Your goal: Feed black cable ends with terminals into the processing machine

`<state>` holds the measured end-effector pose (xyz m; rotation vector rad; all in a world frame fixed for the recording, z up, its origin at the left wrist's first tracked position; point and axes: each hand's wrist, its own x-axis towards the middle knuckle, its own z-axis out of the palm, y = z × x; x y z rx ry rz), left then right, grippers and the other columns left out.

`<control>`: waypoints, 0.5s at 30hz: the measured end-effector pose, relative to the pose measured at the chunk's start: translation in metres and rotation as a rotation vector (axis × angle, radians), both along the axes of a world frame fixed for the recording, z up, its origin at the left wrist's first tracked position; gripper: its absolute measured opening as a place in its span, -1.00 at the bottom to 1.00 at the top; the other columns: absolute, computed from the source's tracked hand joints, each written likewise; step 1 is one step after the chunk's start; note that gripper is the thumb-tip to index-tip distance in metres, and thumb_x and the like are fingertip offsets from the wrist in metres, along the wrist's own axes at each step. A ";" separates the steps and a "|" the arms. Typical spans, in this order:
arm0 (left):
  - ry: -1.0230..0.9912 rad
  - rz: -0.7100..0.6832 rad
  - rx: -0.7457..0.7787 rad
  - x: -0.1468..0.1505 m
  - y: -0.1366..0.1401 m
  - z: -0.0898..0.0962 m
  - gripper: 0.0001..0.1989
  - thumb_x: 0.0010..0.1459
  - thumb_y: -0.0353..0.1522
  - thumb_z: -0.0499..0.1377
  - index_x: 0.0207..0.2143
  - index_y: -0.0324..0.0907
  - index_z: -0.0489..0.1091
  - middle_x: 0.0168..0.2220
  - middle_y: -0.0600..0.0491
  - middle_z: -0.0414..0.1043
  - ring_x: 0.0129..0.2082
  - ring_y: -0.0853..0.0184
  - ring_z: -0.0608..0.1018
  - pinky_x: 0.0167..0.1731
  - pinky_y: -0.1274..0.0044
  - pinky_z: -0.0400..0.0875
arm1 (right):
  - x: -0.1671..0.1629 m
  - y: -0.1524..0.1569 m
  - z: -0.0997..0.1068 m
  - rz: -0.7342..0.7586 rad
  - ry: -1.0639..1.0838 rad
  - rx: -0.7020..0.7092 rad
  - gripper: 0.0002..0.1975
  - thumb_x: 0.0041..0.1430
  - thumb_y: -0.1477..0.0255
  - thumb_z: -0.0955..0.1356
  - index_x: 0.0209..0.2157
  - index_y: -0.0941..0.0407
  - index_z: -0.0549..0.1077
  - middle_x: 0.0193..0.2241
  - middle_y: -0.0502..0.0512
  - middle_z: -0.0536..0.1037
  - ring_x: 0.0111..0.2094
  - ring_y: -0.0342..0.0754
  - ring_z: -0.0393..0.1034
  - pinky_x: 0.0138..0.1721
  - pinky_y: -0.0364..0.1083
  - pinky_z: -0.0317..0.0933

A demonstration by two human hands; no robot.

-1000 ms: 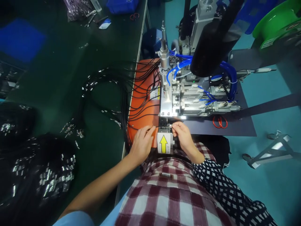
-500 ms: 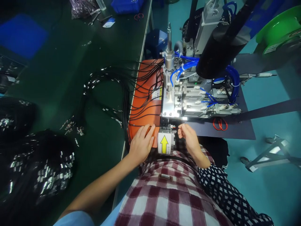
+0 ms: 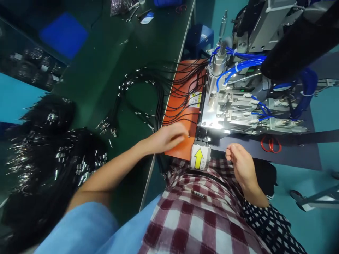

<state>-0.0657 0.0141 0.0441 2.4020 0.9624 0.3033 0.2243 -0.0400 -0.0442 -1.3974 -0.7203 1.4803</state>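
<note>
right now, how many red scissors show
2: red scissors on the dark board near the right hand, and a blurred pair on the green table; more may be hidden.

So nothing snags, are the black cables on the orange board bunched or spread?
Spread: the orange board shows between many of the black cables.

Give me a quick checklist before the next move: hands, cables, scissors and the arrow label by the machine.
1. Right hand clear of the machine: ok, there is a gap between them.
2. Left hand clear of the cables: cannot tell; it is blurred, over the orange board.
3. Cables uncrossed on the board: not ok, several cross near the machine.
4. Red scissors away from the right hand: ok, they lie apart from it on the grey plate.
5. Arrow label uncovered: ok, in full view.
6. Right hand free: cannot tell, its fingers are curled.
</note>
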 end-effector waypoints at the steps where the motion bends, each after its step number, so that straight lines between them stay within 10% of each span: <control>1: 0.132 -0.146 -0.052 -0.008 -0.013 0.007 -0.80 0.33 -0.41 0.00 -0.14 -0.18 0.40 -0.15 -0.06 0.41 -0.12 0.28 0.46 -0.10 0.48 0.35 | 0.003 -0.002 0.003 -0.003 -0.001 -0.005 -0.73 0.12 0.19 0.42 -0.41 0.11 0.44 -0.55 -0.07 0.36 -0.54 -0.22 0.18 -0.47 -0.19 0.07; 7: 0.496 -0.273 0.115 -0.033 -0.056 0.007 -0.78 0.23 -0.52 0.09 -0.45 -0.23 0.45 -0.32 -0.06 0.40 -0.25 0.24 0.44 -0.24 0.43 0.29 | 0.006 -0.007 0.016 0.004 0.004 -0.007 -0.75 0.14 0.20 0.41 -0.42 0.10 0.43 -0.55 -0.07 0.34 -0.53 -0.22 0.17 -0.48 -0.20 0.08; 15: -0.078 0.015 -0.611 -0.036 -0.023 0.018 -0.87 0.19 -0.39 0.24 -0.24 -0.20 0.58 -0.22 -0.04 0.57 -0.22 0.32 0.60 -0.21 0.57 0.45 | -0.001 -0.009 0.032 0.101 -0.040 0.085 -0.77 0.21 0.25 0.37 -0.43 0.10 0.41 -0.55 -0.07 0.34 -0.54 -0.21 0.18 -0.48 -0.19 0.09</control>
